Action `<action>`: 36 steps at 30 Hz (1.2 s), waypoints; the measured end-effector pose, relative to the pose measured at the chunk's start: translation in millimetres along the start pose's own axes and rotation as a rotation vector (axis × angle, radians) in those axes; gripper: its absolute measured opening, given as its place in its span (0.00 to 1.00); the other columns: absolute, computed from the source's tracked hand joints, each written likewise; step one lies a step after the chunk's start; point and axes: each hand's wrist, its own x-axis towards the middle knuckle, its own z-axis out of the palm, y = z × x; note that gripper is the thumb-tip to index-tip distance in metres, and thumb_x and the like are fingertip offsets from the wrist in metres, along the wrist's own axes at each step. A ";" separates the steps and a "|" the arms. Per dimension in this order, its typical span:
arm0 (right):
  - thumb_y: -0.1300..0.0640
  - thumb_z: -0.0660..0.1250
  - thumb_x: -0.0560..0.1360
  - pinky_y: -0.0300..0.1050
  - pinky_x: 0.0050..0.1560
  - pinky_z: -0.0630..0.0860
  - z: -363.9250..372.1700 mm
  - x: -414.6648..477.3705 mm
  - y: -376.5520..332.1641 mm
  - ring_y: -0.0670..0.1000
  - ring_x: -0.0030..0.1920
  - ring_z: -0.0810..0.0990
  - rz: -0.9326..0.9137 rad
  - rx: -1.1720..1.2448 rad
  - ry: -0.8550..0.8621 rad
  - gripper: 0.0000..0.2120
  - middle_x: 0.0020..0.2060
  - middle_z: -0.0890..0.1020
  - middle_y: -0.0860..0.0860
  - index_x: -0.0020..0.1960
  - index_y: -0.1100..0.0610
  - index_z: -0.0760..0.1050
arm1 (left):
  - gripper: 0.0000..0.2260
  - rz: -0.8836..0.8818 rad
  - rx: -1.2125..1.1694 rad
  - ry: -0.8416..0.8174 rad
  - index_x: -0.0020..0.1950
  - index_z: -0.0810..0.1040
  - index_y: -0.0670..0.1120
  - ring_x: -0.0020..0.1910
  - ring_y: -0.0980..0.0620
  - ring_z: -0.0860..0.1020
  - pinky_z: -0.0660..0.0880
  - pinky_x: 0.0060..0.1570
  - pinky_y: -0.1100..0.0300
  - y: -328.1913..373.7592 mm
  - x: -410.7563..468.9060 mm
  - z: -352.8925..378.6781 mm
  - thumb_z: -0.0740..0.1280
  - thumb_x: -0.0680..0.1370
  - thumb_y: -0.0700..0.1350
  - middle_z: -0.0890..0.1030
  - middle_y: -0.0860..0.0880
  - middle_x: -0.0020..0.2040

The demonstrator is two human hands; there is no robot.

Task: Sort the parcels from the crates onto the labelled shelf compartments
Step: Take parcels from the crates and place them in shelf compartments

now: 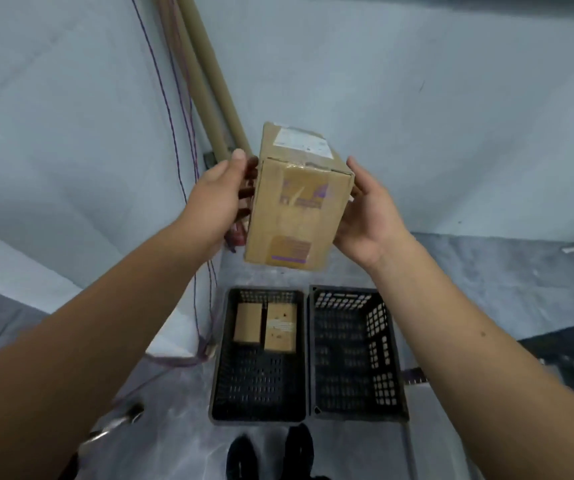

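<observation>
The left hand [214, 199] and right hand [370, 216] grip a taped cardboard parcel [299, 206] (fingers curled round its sides). Two small parcels [248, 323] lie in one black crate [257, 386] below.

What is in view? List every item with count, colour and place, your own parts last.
held parcel: one, brown cardboard with a white label, in the air above the crates
crate parcels: two, brown, side by side at the far end of the left crate
left crate: one, black, on the floor
right crate: one, black, on the floor right beside it
pipes: two, tan, running down the wall behind the held parcel
wires: several, purple and reddish, hanging down the wall left of the pipes
shoes: two, black, at the bottom edge
left grip: one, bare hand, holding the held parcel's left side
right grip: one, bare hand, holding its right side
</observation>
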 end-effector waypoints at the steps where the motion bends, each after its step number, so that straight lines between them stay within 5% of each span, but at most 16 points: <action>1: 0.43 0.74 0.74 0.58 0.73 0.70 9.5 -9.5 -15.3 0.58 0.58 0.78 -0.037 0.001 -0.005 0.29 0.49 0.85 0.54 0.71 0.54 0.75 | 0.22 0.043 -0.002 0.005 0.62 0.83 0.47 0.43 0.53 0.82 0.77 0.45 0.55 20.8 -3.6 2.0 0.56 0.87 0.60 0.86 0.48 0.50; 5: 0.42 0.81 0.66 0.57 0.75 0.68 49.3 -46.0 -71.7 0.61 0.66 0.79 -0.174 -0.023 -0.076 0.44 0.62 0.79 0.56 0.77 0.55 0.71 | 0.20 0.182 -0.028 -0.036 0.59 0.83 0.46 0.42 0.57 0.83 0.79 0.42 0.62 99.3 -20.9 12.4 0.57 0.87 0.57 0.87 0.52 0.47; 9: 0.45 0.63 0.83 0.58 0.72 0.74 79.9 -83.3 -124.0 0.59 0.66 0.82 -0.315 -0.100 -0.197 0.22 0.64 0.84 0.57 0.70 0.57 0.80 | 0.17 0.276 -0.099 -0.087 0.64 0.83 0.48 0.59 0.50 0.83 0.76 0.50 0.58 165.1 -31.5 21.5 0.61 0.86 0.56 0.86 0.48 0.59; 15: 0.47 0.68 0.79 0.62 0.73 0.70 106.4 -118.3 -185.8 0.61 0.69 0.79 -0.525 -0.231 -0.206 0.21 0.65 0.83 0.57 0.66 0.58 0.82 | 0.16 0.425 -0.166 -0.102 0.65 0.82 0.47 0.61 0.51 0.83 0.78 0.49 0.61 235.2 -47.0 34.6 0.62 0.86 0.54 0.86 0.49 0.60; 18: 0.48 0.66 0.80 0.54 0.59 0.76 116.9 -133.4 -207.2 0.49 0.57 0.84 -0.621 -0.387 -0.218 0.17 0.57 0.87 0.47 0.63 0.55 0.84 | 0.15 0.468 -0.190 -0.093 0.66 0.80 0.44 0.56 0.53 0.84 0.79 0.44 0.64 258.5 -56.7 36.6 0.63 0.86 0.52 0.87 0.48 0.58; 23: 0.50 0.66 0.77 0.56 0.59 0.70 122.6 -149.9 -228.2 0.49 0.60 0.80 -0.721 -0.508 -0.232 0.20 0.64 0.84 0.50 0.68 0.51 0.80 | 0.13 0.510 -0.228 -0.113 0.67 0.80 0.49 0.58 0.52 0.84 0.79 0.47 0.60 279.2 -65.3 34.4 0.62 0.86 0.50 0.86 0.48 0.60; 28: 0.55 0.67 0.74 0.53 0.57 0.75 116.6 -156.2 -235.8 0.54 0.62 0.82 -0.770 -0.478 -0.252 0.28 0.64 0.84 0.50 0.74 0.50 0.73 | 0.13 0.554 -0.152 -0.119 0.68 0.81 0.54 0.64 0.52 0.81 0.75 0.68 0.45 283.7 -68.6 38.2 0.64 0.85 0.50 0.86 0.54 0.61; 31: 0.61 0.64 0.80 0.52 0.53 0.78 110.1 -163.5 -234.1 0.54 0.61 0.84 -0.821 -0.529 -0.237 0.21 0.63 0.85 0.49 0.72 0.51 0.75 | 0.15 0.580 -0.098 -0.170 0.71 0.79 0.54 0.65 0.55 0.80 0.76 0.68 0.44 282.0 -70.1 45.7 0.66 0.84 0.47 0.84 0.57 0.64; 36: 0.64 0.66 0.80 0.60 0.56 0.81 94.7 -178.1 -228.3 0.54 0.63 0.83 -0.851 -0.517 -0.121 0.22 0.62 0.85 0.47 0.71 0.48 0.76 | 0.17 0.607 -0.139 -0.294 0.71 0.77 0.54 0.60 0.56 0.83 0.81 0.59 0.50 269.4 -68.7 65.8 0.70 0.82 0.43 0.83 0.59 0.64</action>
